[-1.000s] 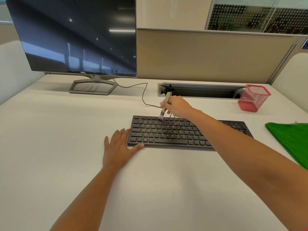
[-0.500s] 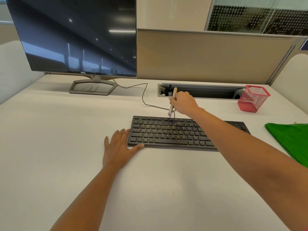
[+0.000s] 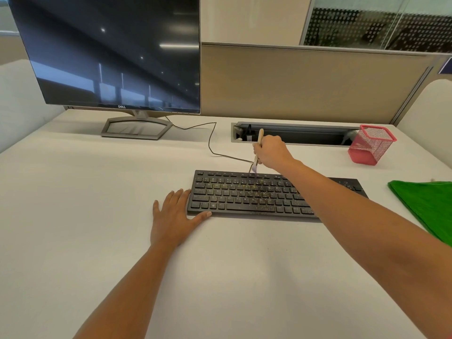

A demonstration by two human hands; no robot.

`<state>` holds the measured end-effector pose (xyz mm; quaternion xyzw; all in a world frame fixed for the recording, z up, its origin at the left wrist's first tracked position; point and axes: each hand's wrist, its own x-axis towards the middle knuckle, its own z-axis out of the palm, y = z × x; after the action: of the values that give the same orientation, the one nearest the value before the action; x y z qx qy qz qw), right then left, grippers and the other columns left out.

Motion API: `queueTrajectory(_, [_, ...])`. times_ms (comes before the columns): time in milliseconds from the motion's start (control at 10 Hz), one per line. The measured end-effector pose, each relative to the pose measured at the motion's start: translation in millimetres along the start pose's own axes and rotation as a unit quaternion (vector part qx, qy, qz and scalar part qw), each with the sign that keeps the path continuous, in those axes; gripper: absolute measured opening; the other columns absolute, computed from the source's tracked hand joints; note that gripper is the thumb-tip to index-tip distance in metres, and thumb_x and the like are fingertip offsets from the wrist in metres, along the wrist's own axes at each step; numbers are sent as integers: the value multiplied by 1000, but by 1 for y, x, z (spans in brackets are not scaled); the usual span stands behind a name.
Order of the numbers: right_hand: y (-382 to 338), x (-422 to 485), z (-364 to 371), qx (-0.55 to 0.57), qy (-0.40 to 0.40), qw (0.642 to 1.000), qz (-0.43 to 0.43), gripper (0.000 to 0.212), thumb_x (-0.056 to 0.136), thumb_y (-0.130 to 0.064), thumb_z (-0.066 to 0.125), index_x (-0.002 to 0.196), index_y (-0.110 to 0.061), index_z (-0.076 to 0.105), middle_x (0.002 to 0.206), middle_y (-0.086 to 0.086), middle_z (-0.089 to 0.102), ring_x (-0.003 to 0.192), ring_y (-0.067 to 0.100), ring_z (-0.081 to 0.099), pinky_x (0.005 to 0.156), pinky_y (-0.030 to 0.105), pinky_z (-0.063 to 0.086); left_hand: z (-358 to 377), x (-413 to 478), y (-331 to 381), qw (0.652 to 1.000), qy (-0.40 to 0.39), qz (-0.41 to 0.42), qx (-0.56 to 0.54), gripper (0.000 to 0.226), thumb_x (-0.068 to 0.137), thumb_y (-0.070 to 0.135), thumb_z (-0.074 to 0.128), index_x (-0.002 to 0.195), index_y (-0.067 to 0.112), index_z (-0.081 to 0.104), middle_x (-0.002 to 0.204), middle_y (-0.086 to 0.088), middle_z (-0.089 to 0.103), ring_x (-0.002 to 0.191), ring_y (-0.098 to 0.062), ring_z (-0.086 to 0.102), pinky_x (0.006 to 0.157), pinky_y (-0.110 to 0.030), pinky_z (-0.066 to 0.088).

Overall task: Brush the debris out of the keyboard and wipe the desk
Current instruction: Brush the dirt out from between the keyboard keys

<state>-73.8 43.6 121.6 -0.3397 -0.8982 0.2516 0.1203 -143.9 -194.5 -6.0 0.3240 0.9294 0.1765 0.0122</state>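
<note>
left hand flat on desk, fingers straight, thumb against keyboard near-left corner; light brace only, so hard stroke could skid board. debris thick across mid keys. green cloth unused at right. right hand curled round brush, bristles at top row. risk: away-flick sends crumbs into cable slot behind.

Bright even light, ceiling glare on monitor, wide-angle bowing.
</note>
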Motion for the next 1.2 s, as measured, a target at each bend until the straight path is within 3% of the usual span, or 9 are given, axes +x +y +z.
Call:
queueTrajectory(200, [2,-2,0,-6,-68,997,26,25,97,-17,42,96,3,58,94,19,66,81,32,69,75,36,55,0,0,0,1000,4,-1,-2,108,57,89,9,147,31,24,155,8,24,144,-10,10,116,-45,1])
queueTrajectory(300, [1,-2,-4,-9,-62,997,33,25,96,-15,41,96,3,58,87,18,65,80,32,69,71,32,55,-1,0,1,1000,5,-1,-1,109,57,89,9,147,29,24,155,7,24,145,-10,10,116,-45,1])
queueTrajectory(400, [2,0,-3,15,-24,999,21,33,98,-17,40,105,7,61,101,21,66,89,33,68,83,42,55,-1,0,1,1000,5,-2,-6,109,57,89,9,147,29,25,155,7,24,145,-10,10,116,-45,1])
queueTrajectory(500, [4,-2,0,22,-13,1000,9,37,99,-23,40,106,6,62,103,22,66,91,32,67,85,43,54,-1,-1,1,1000,4,0,1,109,57,89,9,147,29,24,154,8,24,144,-11,10,116,-45,2])
queueTrajectory(700, [5,-5,-1,-62,-45,997,13,28,95,-18,42,99,2,61,86,14,64,75,25,61,68,32,48,-2,-2,2,1000,4,0,2,109,57,89,8,147,29,24,155,7,24,145,-11,10,116,-45,2])
queueTrajectory(900, [1,-4,0,37,-45,998,-12,34,98,-23,43,100,3,65,97,17,68,84,28,67,87,41,54,-4,-2,2,1000,0,-3,2,111,56,88,7,148,29,23,156,6,22,145,-11,9,116,-44,0])
queueTrajectory(1000, [3,-7,-1,17,-63,998,-10,35,99,-25,43,103,3,65,98,16,68,81,24,64,86,37,53,-3,-2,2,1000,-1,-2,-5,110,56,88,8,148,29,24,155,6,23,145,-11,9,116,-44,0])
queueTrajectory(1100, [7,-8,-6,-63,-61,996,8,29,98,-20,42,96,3,59,92,16,63,81,28,63,68,32,51,-3,-2,2,1000,-2,-3,-5,110,56,88,8,148,29,24,155,7,23,145,-11,9,117,-45,1])
queueTrajectory(1200, [10,-8,-12,-122,-35,992,23,14,95,-13,43,86,-5,49,84,11,55,73,24,53,51,26,38,-3,-2,2,1000,-1,-2,0,110,56,88,8,147,29,24,155,7,23,145,-10,10,117,-45,2])
